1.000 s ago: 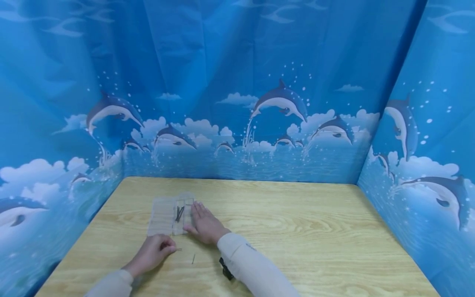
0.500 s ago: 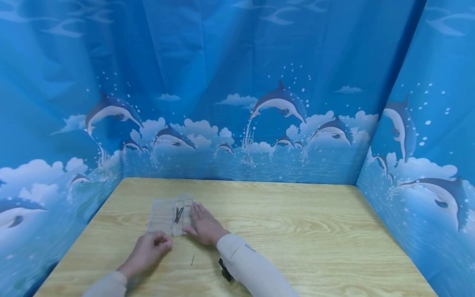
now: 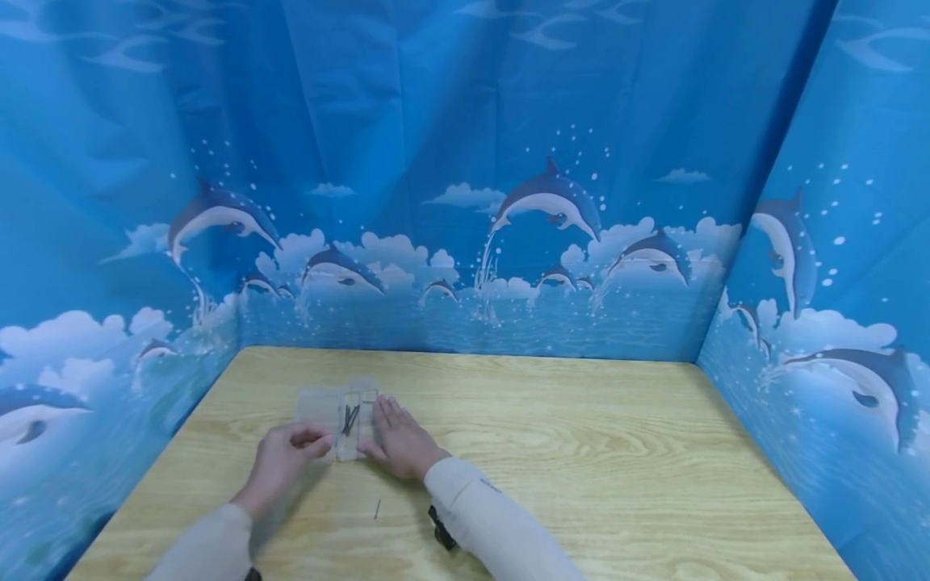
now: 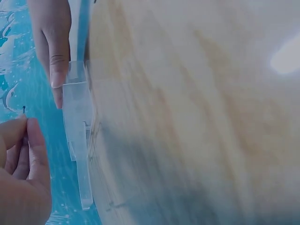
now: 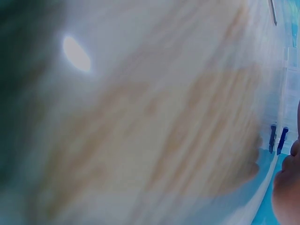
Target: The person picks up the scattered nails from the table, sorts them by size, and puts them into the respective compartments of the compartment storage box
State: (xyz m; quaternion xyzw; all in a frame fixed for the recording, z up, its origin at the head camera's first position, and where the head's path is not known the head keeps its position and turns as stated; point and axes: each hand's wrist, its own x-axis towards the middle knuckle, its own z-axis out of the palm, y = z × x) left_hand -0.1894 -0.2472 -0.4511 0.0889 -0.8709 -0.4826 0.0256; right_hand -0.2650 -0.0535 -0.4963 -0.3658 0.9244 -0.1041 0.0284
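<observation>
A clear plastic box (image 3: 350, 453) lies on the table with its transparent lid (image 3: 316, 403) folded out to the left. Several thin dark nail-like pieces (image 3: 350, 420) lie inside it. My right hand (image 3: 404, 441) rests on the box's right side, fingers extended. Just left of the box, over the lid, my left hand (image 3: 285, 456) holds thumb and fingertips together. In the left wrist view, the headed end of a small dark nail-like piece (image 4: 24, 109) sticks out of that pinch; the rest is hidden by the fingers. Another thin dark piece (image 3: 377, 508) lies in front of the box.
The wood-grain table (image 3: 581, 452) reaches to a blue dolphin-print curtain (image 3: 450, 202) at the back and sides. A black strap (image 3: 441, 528) shows beneath the right sleeve.
My left hand has risen and moved left and away from me, from the table in front of the box to over the lid. My right hand stays on the box.
</observation>
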